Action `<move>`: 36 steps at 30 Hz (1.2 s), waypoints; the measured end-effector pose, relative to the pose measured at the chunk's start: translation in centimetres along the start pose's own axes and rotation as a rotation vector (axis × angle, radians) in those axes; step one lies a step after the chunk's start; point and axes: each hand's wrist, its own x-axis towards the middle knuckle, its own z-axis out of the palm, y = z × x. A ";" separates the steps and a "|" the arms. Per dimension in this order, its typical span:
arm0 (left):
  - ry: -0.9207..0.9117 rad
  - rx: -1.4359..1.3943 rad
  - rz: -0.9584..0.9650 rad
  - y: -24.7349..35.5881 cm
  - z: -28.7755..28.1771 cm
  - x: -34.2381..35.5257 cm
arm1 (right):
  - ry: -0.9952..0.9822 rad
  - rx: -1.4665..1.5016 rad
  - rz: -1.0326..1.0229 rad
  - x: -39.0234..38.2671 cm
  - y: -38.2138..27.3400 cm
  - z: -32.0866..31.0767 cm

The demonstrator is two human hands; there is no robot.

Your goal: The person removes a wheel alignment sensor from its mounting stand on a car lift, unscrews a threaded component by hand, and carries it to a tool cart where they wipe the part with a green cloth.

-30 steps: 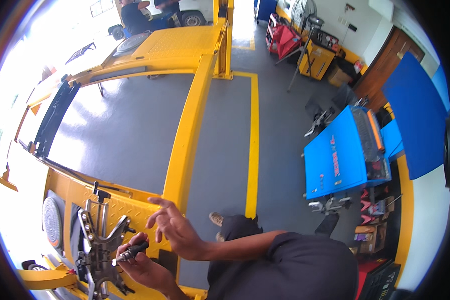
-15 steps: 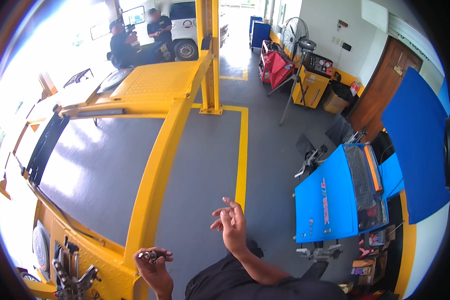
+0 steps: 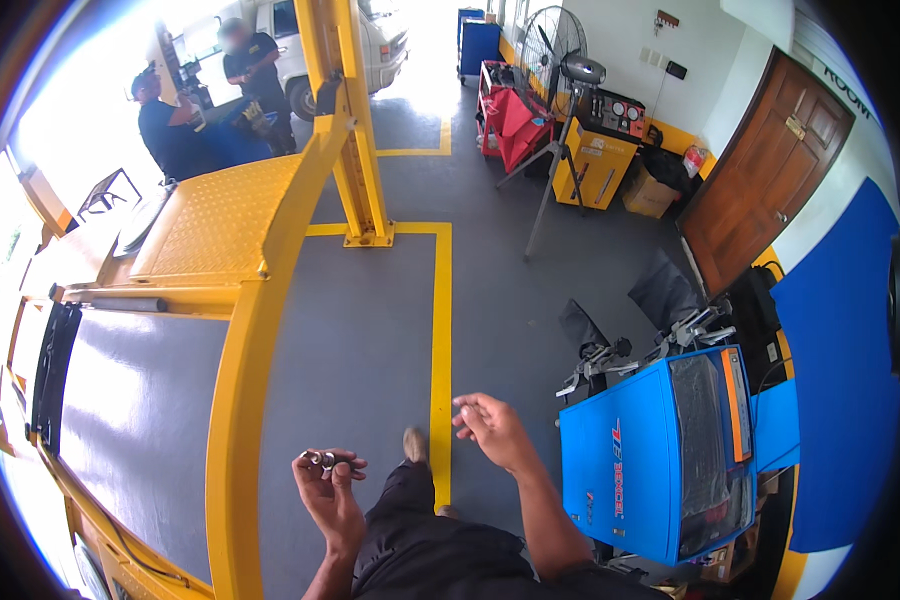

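Currently, the left hand grips a small metal piece, its fingers bent around it and the thumb set against it. The piece lies crosswise near the fingertips, above the grey floor; it is shiny at the left end and darker toward the right, too small to identify. The right hand is raised well apart from it, fingers loosely curled and slightly spread.

Between the 2 hands, a shoe shows just beside a yellow floor stripe. To the left runs a yellow beam, with a yellow post beyond it. On the right stands a blue cabinet with an orange strip. Farther back are a fan, a yellow machine with gauges, a cardboard box and a wooden door. At upper left, 2 people in dark clothes are near a white vehicle.
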 end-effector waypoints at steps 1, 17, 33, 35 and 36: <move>-0.003 0.008 -0.012 -1.3 1.1 2.2 | -0.022 0.035 0.004 3.2 -0.2 -0.4; -0.222 0.001 -0.053 -13.4 29.1 47.8 | 0.074 0.099 0.076 47.4 -13.2 -16.0; -0.250 0.255 -0.031 -22.6 56.6 85.6 | 0.062 0.090 0.200 96.8 -21.0 -30.7; -0.250 0.278 -0.057 -23.3 58.2 90.7 | 0.000 0.060 0.141 103.5 -24.5 -31.1; -0.208 0.274 -0.064 -24.3 59.2 93.1 | -0.046 0.041 0.108 107.2 -25.6 -31.1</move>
